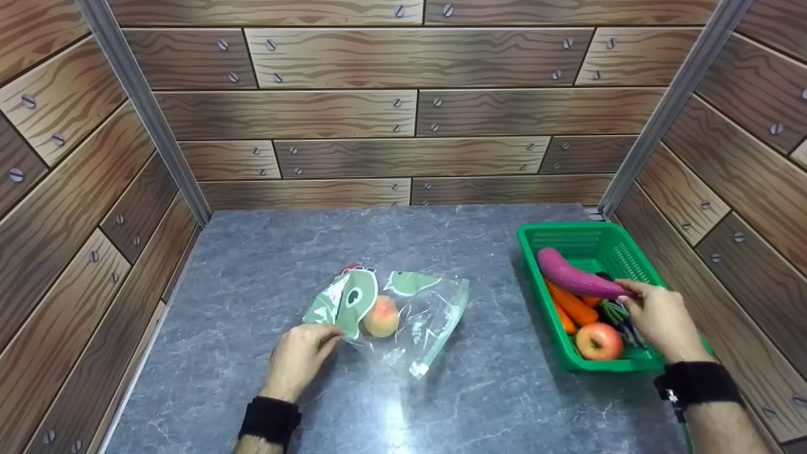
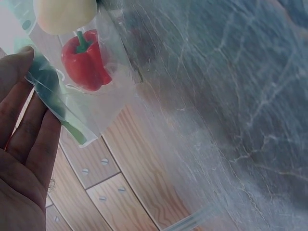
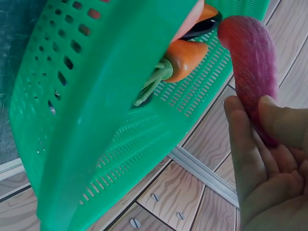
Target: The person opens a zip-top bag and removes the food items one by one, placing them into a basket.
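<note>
My left hand pinches the near left edge of a clear zip bag with green printed shapes, which lies on the table. Through the plastic a peach shows, and in the left wrist view a red bell pepper appears beside it. From the head, only a bit of red peeks out behind the bag's far edge. Over the green basket, my right hand grips one end of a long purple-red sweet potato between thumb and fingers. Its other end points toward the basket's far left corner.
Inside the basket are orange carrots, a red-yellow apple and dark eggplants partly hidden by my right hand. The basket stands at the table's right side, close to the wood-patterned wall. Similar panels enclose the back and left.
</note>
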Demonstrator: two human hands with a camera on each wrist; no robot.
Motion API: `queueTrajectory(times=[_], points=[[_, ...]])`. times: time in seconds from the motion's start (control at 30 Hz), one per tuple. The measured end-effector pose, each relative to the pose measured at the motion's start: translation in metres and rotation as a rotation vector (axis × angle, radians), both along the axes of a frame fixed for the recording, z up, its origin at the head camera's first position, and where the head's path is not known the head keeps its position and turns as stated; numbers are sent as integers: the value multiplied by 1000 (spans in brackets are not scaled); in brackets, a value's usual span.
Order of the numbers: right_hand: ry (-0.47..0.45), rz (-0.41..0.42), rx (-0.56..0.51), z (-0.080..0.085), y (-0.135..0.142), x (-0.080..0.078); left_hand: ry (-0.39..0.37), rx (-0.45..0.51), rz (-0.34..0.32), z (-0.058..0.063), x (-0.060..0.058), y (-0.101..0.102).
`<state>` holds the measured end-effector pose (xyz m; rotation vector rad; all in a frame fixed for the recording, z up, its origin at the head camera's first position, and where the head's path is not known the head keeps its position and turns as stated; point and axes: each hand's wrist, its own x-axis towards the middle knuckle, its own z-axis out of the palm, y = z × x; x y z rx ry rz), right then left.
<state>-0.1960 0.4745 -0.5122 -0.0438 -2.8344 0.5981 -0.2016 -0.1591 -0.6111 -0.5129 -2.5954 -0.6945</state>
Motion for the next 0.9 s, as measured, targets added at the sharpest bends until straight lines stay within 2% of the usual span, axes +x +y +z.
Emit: queueTrajectory(times=[0.27,0.53,0.8,0.9], points=[[-115,50,-18,-1,0,2,-12,-3,9,0,0,0],[-296,54,-47,6,0,1,-19,0,10,-1,0,0],[-251,62,-79,13,-15,3,-8,-8,5,-1,-1,0],[-229,84,-61,16,-24,2,-1,-9,2,-1,-1,0]])
